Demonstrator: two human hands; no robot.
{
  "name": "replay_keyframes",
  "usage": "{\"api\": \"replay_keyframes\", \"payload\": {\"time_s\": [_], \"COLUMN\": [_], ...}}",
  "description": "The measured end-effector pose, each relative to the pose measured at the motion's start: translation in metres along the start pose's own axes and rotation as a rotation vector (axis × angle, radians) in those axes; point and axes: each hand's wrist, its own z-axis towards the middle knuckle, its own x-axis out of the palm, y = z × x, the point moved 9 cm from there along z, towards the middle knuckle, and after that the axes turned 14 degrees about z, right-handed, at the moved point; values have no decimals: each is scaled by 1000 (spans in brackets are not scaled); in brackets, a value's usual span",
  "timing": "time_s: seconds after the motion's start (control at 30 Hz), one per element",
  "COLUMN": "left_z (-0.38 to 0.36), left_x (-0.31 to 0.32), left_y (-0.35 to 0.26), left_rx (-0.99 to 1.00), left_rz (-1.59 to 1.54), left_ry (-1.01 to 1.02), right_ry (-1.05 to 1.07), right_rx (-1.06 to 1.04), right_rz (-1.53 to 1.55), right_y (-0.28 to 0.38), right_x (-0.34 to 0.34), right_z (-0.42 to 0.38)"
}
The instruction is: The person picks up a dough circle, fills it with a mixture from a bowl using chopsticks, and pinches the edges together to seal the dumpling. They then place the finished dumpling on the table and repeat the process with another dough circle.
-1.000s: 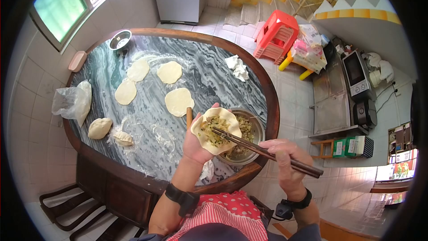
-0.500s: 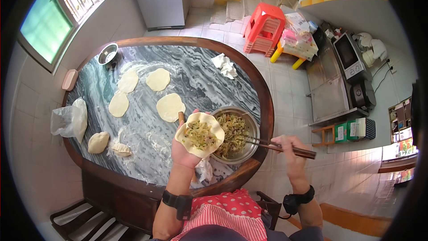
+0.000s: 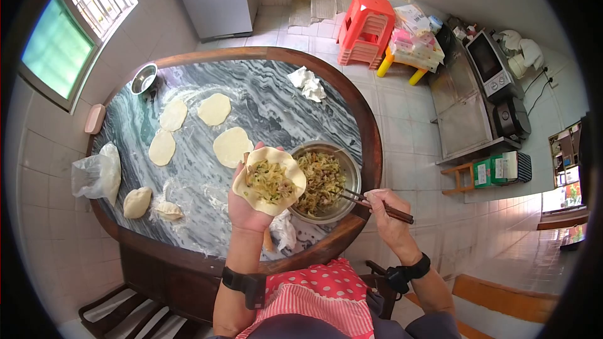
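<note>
A round dough wrapper (image 3: 244,193) with shredded filling (image 3: 271,182) heaped on it rests in my left hand (image 3: 247,215), palm up and fingers curled under it. My right hand (image 3: 391,216) is closed around dark chopsticks (image 3: 397,213), whose tips reach into the filling in a metal bowl (image 3: 353,176). The bowl stands just right of my left hand. Beyond the wrapper lie flat dough rounds, one (image 3: 232,146) near my fingertips and another (image 3: 214,109) farther back. A rolling pin is mostly hidden beneath my left hand.
On the marble table (image 3: 264,97) are a dough lump (image 3: 137,203), a folded dough piece (image 3: 168,211), a plastic bag (image 3: 110,172), a small metal bowl (image 3: 144,79) and crumpled white paper (image 3: 307,84). Red stools (image 3: 366,30) stand beyond the table's right edge.
The chopsticks have moved left, their tips now in the bowl's filling. The filling on the wrapper looks more spread and fuller. The whole view has shifted slightly.
</note>
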Motion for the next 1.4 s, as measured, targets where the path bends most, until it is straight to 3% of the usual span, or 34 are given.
{"api": "replay_keyframes", "payload": {"time_s": [0.37,0.53,0.63,0.73,0.93,1.27,1.4], "left_z": [0,3,2,1,1,8,10], "left_x": [12,10,6,1,-3,-29,-24], "left_y": [3,5,7,10,13,32,40], "left_rx": [-20,-11,-19,-26,-37,-95,-127], "left_rz": [-6,-31,-20,-7,11,-33,-92], "left_ry": [81,102,110,42,-9,34,131], "right_ry": [-7,-19,-154,-353,-482,-509,-500], "right_rx": [246,59,164,325,362,350,231], "right_rz": [189,-65,4,331,494,508,525], "right_y": [-49,-44,-68,-90,-82,-62,-22], "right_x": [4,-6,-20,-33,-49,-61,-76], "right_z": [-5,-3,0,-2,-5,-2,4]}}
